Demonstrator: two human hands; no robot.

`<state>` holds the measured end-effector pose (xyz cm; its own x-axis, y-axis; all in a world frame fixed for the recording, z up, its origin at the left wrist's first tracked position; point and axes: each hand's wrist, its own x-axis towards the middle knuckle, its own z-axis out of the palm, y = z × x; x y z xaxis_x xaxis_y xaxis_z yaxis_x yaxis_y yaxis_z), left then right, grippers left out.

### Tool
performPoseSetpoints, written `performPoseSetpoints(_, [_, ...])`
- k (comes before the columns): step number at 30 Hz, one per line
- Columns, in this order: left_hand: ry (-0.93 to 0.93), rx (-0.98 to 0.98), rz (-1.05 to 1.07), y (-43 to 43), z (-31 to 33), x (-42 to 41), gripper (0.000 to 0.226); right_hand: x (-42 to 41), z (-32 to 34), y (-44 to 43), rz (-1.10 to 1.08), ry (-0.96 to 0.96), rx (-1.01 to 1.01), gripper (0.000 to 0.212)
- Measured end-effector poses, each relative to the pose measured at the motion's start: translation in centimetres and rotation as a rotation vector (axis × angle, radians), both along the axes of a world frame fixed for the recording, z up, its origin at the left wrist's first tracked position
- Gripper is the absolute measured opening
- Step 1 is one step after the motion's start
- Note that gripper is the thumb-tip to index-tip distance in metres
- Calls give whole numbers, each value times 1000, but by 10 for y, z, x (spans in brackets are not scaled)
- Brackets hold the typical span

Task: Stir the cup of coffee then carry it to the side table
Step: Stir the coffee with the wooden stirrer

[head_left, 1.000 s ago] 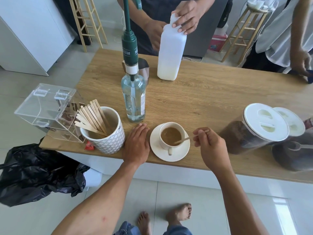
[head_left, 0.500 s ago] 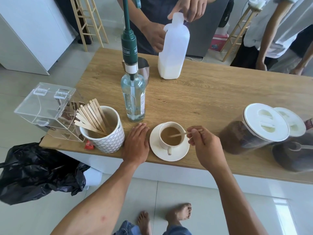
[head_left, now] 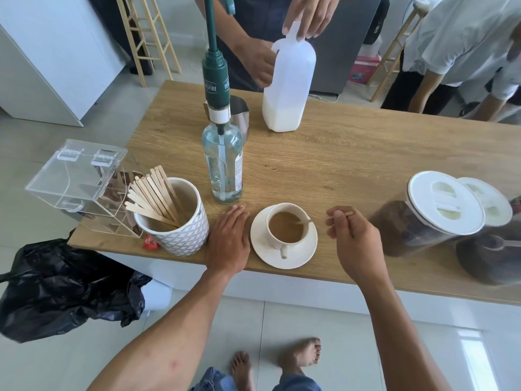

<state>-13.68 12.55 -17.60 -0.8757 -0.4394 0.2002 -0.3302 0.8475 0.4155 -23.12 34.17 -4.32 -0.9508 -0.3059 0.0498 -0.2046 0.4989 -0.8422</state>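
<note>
A white cup of milky coffee (head_left: pixel 285 227) stands on a white saucer (head_left: pixel 298 255) near the front edge of the wooden table (head_left: pixel 352 156), handle toward me. My right hand (head_left: pixel 353 238) is just right of the cup and pinches a thin wooden stir stick (head_left: pixel 303 221), whose tip dips into the coffee. My left hand (head_left: pixel 228 241) lies flat on the table left of the saucer, fingers together, holding nothing.
A patterned pot of wooden sticks (head_left: pixel 174 221), a clear acrylic box (head_left: pixel 76 179) and a pump bottle (head_left: pixel 222 159) sit to the left. A person across holds a milk jug (head_left: pixel 287 88). Two lidded jars (head_left: pixel 431 213) stand right. A black bag (head_left: pixel 56 286) lies on the floor.
My right hand shifted the stick around in the cup, then moved slightly right. The person across took their hand off, then back onto, the milk jug's top. My left hand stayed put.
</note>
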Motion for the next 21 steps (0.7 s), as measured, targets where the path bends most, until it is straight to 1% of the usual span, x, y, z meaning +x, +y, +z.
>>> performPoseSetpoints(3, [-12,8,-3,2,0,0,49,3,-1,-2,71,-23,28,21])
performPoseSetpoints(7, [-15,7,-1,1,0,0,48,-1,0,-1,-14,-1,34,22])
performPoseSetpoints(11, [-17,11,3,2,0,0,47,2,-1,-4,59,-25,41,21])
performPoseSetpoints(15, [-8,14,0,3,2,1,48,0,-2,-1,-22,-12,25,22])
performPoseSetpoints(19, [-5,21,-1,2,3,1,50,2,-1,-6,66,-21,37,21])
performPoseSetpoints(21, [-1,24,-4,3,4,1,51,3,-2,-4,47,-39,28,23])
